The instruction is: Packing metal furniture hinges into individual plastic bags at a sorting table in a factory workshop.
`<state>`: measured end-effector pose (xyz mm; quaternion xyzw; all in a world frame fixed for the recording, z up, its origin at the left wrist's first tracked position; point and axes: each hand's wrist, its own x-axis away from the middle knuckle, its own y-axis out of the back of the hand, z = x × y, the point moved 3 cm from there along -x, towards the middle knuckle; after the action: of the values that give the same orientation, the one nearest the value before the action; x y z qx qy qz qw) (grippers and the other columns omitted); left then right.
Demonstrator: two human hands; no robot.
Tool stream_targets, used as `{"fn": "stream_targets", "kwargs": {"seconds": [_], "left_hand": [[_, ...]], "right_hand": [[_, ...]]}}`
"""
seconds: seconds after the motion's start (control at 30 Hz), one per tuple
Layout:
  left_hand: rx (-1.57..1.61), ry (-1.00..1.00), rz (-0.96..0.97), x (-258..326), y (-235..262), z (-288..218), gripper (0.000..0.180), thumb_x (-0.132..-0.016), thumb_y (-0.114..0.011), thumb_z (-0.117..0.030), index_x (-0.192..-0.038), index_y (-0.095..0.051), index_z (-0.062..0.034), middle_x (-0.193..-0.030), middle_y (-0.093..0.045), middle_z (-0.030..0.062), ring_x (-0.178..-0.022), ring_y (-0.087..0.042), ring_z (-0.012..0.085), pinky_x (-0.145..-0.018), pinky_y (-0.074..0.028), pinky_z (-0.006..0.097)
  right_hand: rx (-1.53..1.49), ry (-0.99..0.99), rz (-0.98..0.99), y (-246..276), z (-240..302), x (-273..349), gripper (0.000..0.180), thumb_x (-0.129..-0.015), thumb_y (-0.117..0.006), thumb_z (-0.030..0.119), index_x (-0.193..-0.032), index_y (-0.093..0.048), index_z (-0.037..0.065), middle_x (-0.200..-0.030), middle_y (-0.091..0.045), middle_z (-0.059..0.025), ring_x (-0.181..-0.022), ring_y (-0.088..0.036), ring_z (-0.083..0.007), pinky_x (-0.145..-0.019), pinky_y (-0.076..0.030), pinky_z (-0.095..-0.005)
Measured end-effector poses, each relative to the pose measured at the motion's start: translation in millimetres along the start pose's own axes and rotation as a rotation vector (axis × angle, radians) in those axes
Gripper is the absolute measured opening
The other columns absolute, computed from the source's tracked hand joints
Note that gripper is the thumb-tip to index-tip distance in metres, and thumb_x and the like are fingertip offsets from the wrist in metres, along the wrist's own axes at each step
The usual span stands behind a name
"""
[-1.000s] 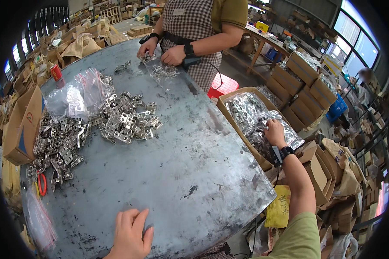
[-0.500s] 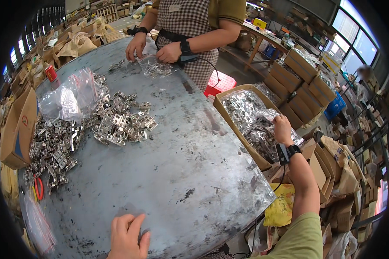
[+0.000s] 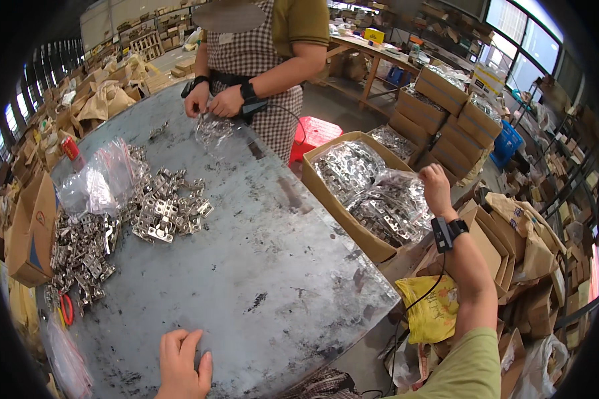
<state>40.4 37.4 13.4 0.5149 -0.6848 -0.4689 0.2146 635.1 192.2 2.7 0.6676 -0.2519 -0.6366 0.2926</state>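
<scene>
At the table's near edge, my left hand lies over the grey metal tabletop, fingers and thumb apart, holding nothing. My right hand reaches out to the right, above a cardboard box beside the table. Its fingers are pinched at the top edge of a clear plastic bag filled with small shiny metal fittings; the fingertips are partly hidden. A second filled bag lies in the same box. Loose metal fittings are heaped on the table's left part.
Empty-looking plastic bags lie on the heap, with red-handled scissors and more bags nearby. Across the table a co-worker's hands handle a bag of fittings. Stacked cartons and a red stool stand beyond.
The view has shifted, moving the table leftward. My right hand has lifted slightly, and the bag under it looks more spread out. The co-worker's bag is gathered closer to the hands.
</scene>
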Motion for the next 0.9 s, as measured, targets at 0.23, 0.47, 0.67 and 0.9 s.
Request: {"fn": "stream_targets", "kwargs": {"seconds": [0.23,0.47,0.67,0.9], "left_hand": [[0.169,-0.253,-0.15,-61.6,-8.9,-64.1,0.053,-0.081,-0.07,-0.015,-0.127,-0.049,0.0021,-0.119,-0.049,0.0188,-0.108,-0.047,0.0362,-0.094,-0.039,0.044],[0.487,-0.419,-0.319,-116.7,19.2,-184.5,0.058,-0.078,-0.078,-0.02,-0.125,-0.051,-0.0002,-0.119,-0.054,0.0187,-0.111,-0.052,0.034,-0.096,-0.041,0.042],[1.038,0.007,-0.087,-110.9,-1.0,-111.1,0.015,-0.089,-0.068,-0.01,-0.098,-0.068,0.0029,-0.085,-0.069,0.0065,-0.077,-0.064,0.0125,-0.071,-0.05,0.025],[0.966,0.207,-0.12,-127.9,-46.3,-10.0,0.01,-0.092,-0.063,-0.007,-0.092,-0.066,0.0023,-0.078,-0.066,0.0009,-0.065,-0.056,0.0048,-0.059,-0.045,0.021]], "right_hand": [[-0.258,0.074,-0.034,132.3,87.5,-53.3,0.009,-0.081,-0.064,0.004,-0.084,-0.057,0.0,-0.084,-0.056,-0.0132,-0.086,-0.056,-0.0341,-0.073,-0.046,-0.041],[-0.665,0.029,0.155,222.1,196.4,-50.5,0.01,-0.079,-0.067,0.003,-0.082,-0.058,-0.003,-0.077,-0.059,-0.0169,-0.075,-0.059,-0.0326,-0.069,-0.047,-0.0388],[-1.043,-0.127,0.555,140.9,247.4,-28.7,0.014,-0.088,-0.066,0.011,-0.09,-0.065,-0.002,-0.074,-0.063,-0.0088,-0.07,-0.057,-0.0143,-0.065,-0.046,-0.0302],[-1.221,-0.151,0.73,19.1,294.2,-21.8,0.015,-0.093,-0.065,0.014,-0.093,-0.063,-0.001,-0.077,-0.058,0.0025,-0.072,-0.052,-0.0053,-0.065,-0.044,-0.0222]]}}
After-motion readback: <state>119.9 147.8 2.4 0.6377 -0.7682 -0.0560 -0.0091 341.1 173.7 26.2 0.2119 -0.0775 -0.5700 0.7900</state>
